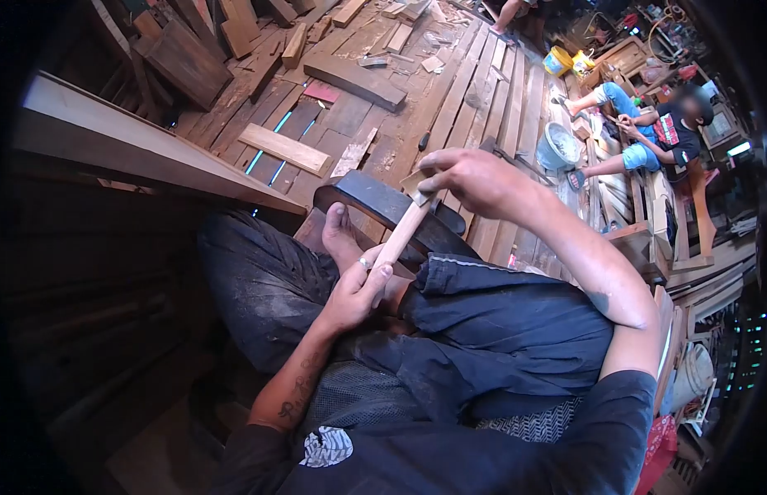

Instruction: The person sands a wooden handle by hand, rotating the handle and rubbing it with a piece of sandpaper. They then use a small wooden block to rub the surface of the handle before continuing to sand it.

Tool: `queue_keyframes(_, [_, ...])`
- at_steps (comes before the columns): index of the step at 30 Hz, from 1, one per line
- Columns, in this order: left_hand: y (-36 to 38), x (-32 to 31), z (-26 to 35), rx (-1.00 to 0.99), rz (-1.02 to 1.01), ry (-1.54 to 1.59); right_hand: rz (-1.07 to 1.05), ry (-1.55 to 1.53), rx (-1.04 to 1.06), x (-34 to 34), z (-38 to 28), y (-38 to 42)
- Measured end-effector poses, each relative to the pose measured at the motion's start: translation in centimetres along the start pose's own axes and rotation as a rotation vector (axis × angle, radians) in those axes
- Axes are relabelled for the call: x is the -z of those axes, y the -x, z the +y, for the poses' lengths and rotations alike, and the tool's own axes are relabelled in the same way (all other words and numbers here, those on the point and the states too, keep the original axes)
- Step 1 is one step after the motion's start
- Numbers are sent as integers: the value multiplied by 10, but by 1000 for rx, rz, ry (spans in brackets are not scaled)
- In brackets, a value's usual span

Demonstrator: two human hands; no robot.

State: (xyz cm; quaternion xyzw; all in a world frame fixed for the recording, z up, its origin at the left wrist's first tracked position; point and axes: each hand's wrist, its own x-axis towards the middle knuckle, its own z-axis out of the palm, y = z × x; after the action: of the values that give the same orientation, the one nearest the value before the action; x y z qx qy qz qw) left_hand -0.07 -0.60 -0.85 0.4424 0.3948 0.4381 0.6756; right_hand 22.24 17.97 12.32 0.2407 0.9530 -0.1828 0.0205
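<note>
A pale, narrow strip of wood (pixel 405 228) slants upward in front of my lap. My left hand (pixel 357 295), with a ring on one finger, is closed round its lower end. At the upper end, my right hand (pixel 478 180) pinches a small tan folded piece that looks like sandpaper (pixel 415 186) against the wood. Just behind the strip stands a dark, curved-edged block (pixel 363 198), near my bare foot (pixel 340 235). The underside of the folded piece is hidden by my fingers.
A pale board (pixel 284 149) and a thick dark plank (pixel 354 81) lie on the slatted floor, with offcuts beyond. A long beam (pixel 152 148) runs along the left. At right, a seated co-worker (pixel 647 132) is beside a grey bucket (pixel 558 148).
</note>
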Motion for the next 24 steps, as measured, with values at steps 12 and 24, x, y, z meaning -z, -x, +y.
queue_keyframes(12, [-5, -2, -7, -141, -14, -144, -52, -27, 84, -4, -30, 6])
queue_keyframes(24, [1, -5, -2, -63, 4, -247, 18, 108, -28, 7, -23, -5])
